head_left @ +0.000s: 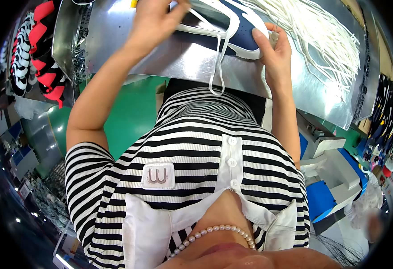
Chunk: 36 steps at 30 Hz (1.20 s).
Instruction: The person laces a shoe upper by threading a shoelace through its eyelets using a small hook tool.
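A navy and white sneaker [245,35] lies on its side over the metal tabletop at the top of the view, partly cut off by the frame edge. My right hand [276,49] grips its right end, thumb on the near face and fingers behind. A white shoelace [219,67] is threaded in the shoe, and a loop of it hangs over the table's near edge. My left hand [157,20] is at the shoe's left part, fingers pinched together on a white lace strand; its fingertips are partly cut off.
Loose white laces [319,40] are heaped on the metal table [160,62] at right. Black, red and white shoe parts [42,54] hang or stack at far left. A blue and white machine or bin [328,179] stands at lower right, above a green floor [131,105].
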Motion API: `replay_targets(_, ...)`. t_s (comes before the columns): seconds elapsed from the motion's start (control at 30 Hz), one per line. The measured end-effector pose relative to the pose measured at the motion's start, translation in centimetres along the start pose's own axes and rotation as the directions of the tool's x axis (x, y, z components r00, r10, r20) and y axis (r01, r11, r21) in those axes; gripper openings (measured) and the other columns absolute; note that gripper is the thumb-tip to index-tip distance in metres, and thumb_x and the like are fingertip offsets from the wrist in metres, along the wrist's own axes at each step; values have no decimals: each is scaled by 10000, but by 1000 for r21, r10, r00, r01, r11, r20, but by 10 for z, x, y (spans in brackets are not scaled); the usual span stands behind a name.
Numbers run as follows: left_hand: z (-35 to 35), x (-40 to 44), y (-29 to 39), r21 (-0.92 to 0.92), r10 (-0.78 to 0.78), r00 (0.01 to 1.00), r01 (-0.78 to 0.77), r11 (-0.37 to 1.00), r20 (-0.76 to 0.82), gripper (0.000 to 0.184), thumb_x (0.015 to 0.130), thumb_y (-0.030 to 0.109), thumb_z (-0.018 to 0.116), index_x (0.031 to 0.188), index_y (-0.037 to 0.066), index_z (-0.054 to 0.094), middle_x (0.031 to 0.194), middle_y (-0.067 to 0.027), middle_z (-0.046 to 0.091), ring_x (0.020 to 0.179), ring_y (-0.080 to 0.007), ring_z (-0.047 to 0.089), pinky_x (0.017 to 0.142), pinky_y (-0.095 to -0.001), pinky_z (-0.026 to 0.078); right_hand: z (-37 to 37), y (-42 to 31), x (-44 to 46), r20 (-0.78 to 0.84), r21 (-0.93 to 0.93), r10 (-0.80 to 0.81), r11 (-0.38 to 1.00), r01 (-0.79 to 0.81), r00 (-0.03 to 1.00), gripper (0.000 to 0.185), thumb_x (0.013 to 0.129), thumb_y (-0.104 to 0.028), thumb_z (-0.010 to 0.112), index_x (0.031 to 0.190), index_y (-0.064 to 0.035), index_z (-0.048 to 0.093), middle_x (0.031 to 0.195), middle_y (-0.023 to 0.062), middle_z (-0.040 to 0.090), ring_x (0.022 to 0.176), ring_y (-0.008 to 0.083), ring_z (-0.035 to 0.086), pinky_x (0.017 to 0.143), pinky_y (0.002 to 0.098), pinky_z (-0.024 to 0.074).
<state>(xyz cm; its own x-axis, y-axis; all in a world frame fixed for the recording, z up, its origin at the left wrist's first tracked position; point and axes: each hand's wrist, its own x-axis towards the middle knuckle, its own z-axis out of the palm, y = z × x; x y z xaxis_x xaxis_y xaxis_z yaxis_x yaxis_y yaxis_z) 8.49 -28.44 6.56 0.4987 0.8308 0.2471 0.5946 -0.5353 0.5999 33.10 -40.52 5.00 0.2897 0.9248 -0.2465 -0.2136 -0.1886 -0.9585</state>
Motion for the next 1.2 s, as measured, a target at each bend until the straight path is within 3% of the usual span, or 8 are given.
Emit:
replay_targets(0.1,-48,-6,-11,210,181,964,-139,968,-194,125,903,131,691,984,40,719,997,-55,679,849,-128,621,777,-270,495,-14,5,2,-23,112,-8,994,10,1000,410,878,-184,744,1179,11,544,987,102,654,812,132,659,655,250,555)
replay_targets(0.23,-155,-26,-120,267,-240,887,360,894,-394,270,934,236,672,1070,7,718,935,-51,722,883,-111,642,813,-250,486,-42,4,3,-122,171,12,985,9,992,413,870,-167,748,1190,-3,546,962,82,656,767,115,647,614,235,538)
replay_targets(0.4,-225,-57,-205,467,-218,751,581,667,-623,308,893,319,684,984,31,745,860,-98,737,764,-139,663,738,-294,507,-64,12,-1,-116,107,34,994,-22,993,413,863,-152,750,1201,-25,547,889,48,664,723,76,614,573,194,458)
replay_targets(0.5,-166,-29,-141,18,-329,808,387,922,-488,247,946,221,655,1048,5,716,927,-38,722,797,-108,631,760,-246,500,-58,9,0,-81,40,52,998,-49,995,386,872,-170,737,1182,-28,557,879,53,666,737,85,610,609,202,460)
replay_targets(0.63,-68,-6,58,-169,128,978,-155,973,-165,96,936,80,644,985,-3,653,973,-33,665,844,-69,562,782,-206,444,-65,11,11,-62,-347,-55,937,30,997,339,911,-274,678,1141,-41,589,839,68,662,744,121,603,673,248,478)
replay_targets(0.8,-31,11,45,-413,72,992,-21,910,108,86,940,63,629,988,-5,650,950,-12,645,804,-58,525,741,-205,427,-43,-1,11,-35,-957,-430,273,93,902,495,821,-479,726,1064,-52,661,877,118,715,786,294,690,680,366,524)
replay_targets(1.17,23,4,39,-600,-173,927,350,719,334,163,960,145,633,1033,0,650,1025,-51,684,954,-85,598,885,-236,460,13,-3,20,129,-925,-392,285,253,911,351,810,-377,731,917,-45,691,721,101,682,697,298,671,601,402,490)
replay_targets(1.2,23,3,37,-598,-182,927,353,719,328,176,958,156,637,1039,0,650,1035,-52,688,958,-81,597,883,-234,459,9,-3,22,95,-826,-323,502,256,941,348,816,-363,726,917,-31,690,706,91,670,672,270,656,604,384,482)
